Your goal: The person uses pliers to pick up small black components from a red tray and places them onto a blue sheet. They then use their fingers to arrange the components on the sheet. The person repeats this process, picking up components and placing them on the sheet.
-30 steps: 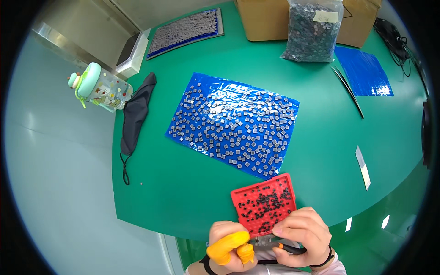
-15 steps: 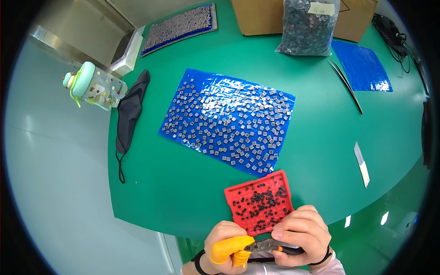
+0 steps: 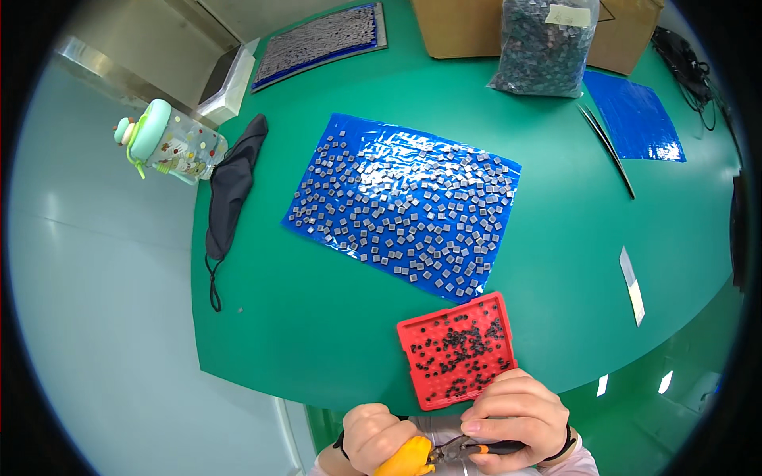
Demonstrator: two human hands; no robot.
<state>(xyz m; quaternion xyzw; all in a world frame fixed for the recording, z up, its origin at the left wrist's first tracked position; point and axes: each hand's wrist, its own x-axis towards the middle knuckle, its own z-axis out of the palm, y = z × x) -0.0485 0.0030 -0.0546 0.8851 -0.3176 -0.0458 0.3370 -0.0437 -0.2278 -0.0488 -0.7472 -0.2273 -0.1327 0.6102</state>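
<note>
My left hand, low in the view, has yellow rubbery covers over its finger ends. Those covered fingers are pinched together at the jaws of small pliers; anything between them is too small or hidden to make out. Around the pliers' black and orange handles, my right hand is closed, with the jaws pointing left. Just beyond the hands lies a red tray scattered with small black parts. The right hand's knuckles overlap the tray's near right corner.
Past the tray, a blue sheet bears many small grey squares. A bottle and dark mask are left; tweezers and a blade right. A filled bag, cardboard box and grey-covered board stand behind.
My left hand has dropped slightly, its yellow-covered fingers turning down toward the lower edge. The pliers have tilted and lowered a little with them. The whole view has shifted slightly.
</note>
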